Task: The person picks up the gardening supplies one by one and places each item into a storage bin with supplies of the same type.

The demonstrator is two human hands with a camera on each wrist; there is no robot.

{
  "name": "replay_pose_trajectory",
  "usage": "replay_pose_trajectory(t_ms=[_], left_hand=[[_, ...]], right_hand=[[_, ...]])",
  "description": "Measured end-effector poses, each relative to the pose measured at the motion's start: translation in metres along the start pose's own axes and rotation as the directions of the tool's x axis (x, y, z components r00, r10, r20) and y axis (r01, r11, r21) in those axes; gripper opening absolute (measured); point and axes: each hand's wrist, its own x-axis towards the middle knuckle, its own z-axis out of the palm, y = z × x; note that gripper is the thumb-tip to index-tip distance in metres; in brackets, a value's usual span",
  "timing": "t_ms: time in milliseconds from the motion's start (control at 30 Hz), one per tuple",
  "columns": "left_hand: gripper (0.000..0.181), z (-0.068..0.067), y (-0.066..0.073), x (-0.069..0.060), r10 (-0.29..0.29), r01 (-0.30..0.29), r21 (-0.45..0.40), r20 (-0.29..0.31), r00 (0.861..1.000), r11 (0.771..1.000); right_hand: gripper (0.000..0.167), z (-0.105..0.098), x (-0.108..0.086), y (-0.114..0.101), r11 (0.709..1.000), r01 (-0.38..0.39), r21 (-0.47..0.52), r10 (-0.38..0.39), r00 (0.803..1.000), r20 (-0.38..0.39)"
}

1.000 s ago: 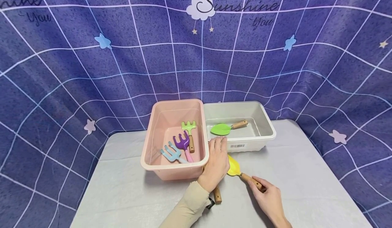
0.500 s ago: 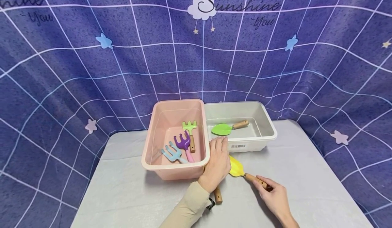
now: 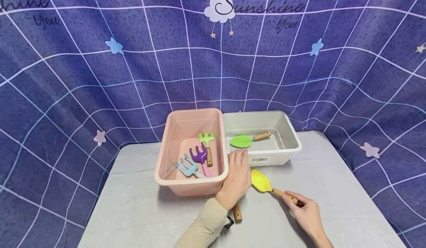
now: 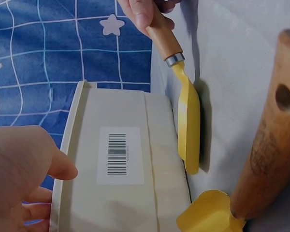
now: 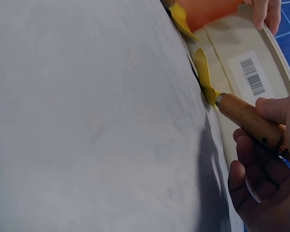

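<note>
**Presently: yellow trowel [image 3: 263,183] in the right hand [image 3: 306,211], left hand [image 3: 234,179] at the white bin [image 3: 276,157]**

Backdrop [image 3: 186,70]: blue, grid-printed, with stars and script.
Table [image 3: 133,211]: covered in pale grey.
Pink bin [image 3: 199,187]: left of centre, longer side running near to far.
White bin: touching it on the right, barcode on the near wall.
Left hand: fingers bent over the near rim of the white bin, thumb along its outer side, gripping it.
Right hand: thumb and forefinger pinching the wooden handle, other fingers loosely curled.
Yellow trowel: near side of the white bin, blade toward far left; whether it touches the table cannot be told.
Green trowel [image 3: 242,141]: inside the white bin, blade left.
Second yellow tool [image 3: 237,214]: beside the left wrist, partly hidden.
Purple fork [image 3: 199,157], pale blue fork [image 3: 189,168], small green rake [image 3: 207,139]: inside the pink bin.
</note>
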Motion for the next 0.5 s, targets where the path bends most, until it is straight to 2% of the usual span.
replay_pose_trajectory(t_ms=[167,500], left_hand=[[0.053,0.001,0.001,0.0,0.001,-0.001,-0.016,-0.017,1.0,1.0],[0.058,0.001,0.002,-0.001,-0.01,0.01,-0.017,0.012,1.0,1.0]], right_hand=[[0.03,-0.01,0.003,0.001,1.0,-0.02,-0.021,0.02,1.0,0.0],[0.027,-0.029,0.005,0.006,1.0,-0.019,0.009,0.02,0.999,-0.045]])
